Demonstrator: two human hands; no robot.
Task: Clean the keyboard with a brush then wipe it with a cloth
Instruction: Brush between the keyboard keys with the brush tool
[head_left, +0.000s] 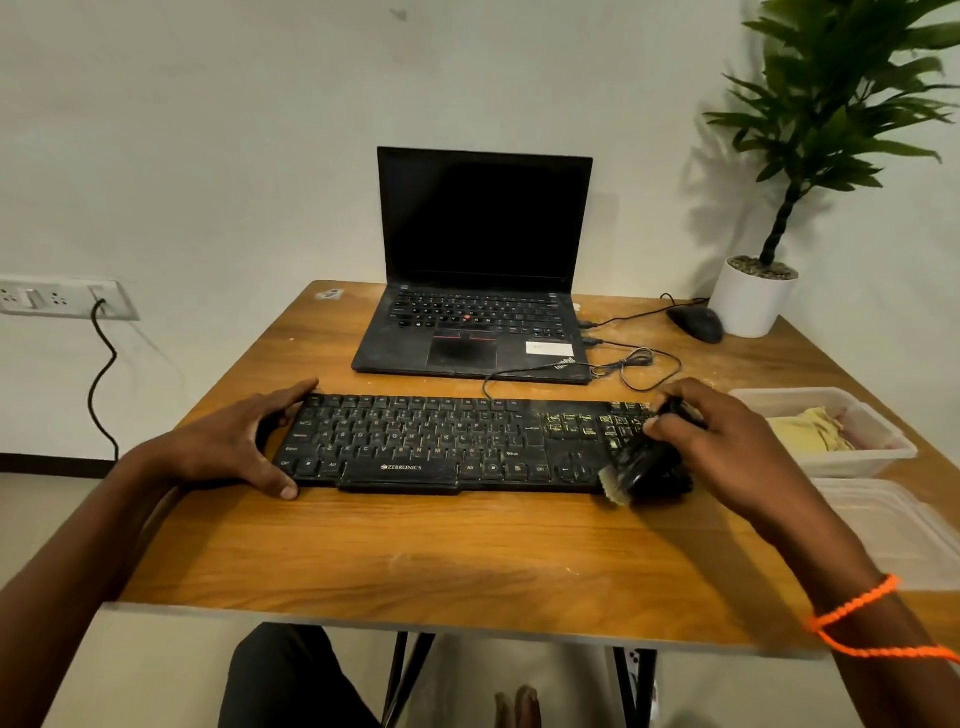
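A dusty black keyboard (431, 441) lies across the middle of the wooden table (415, 551). My left hand (244, 441) grips its left end, fingers along the far edge and thumb at the near corner. My right hand (727, 447) holds a black brush (641, 467) over the keyboard's right end, its pale bristles at the near edge by the arrow keys. The brush is blurred. A yellow cloth (810, 428) lies in a clear plastic tub (883, 457) to the right.
An open black laptop (478, 291) stands behind the keyboard, cables (644, 369) looping at its right. A black mouse (696, 322) and a white potted plant (753, 301) sit at the back right. A clear lid (893, 530) lies at the table's right edge.
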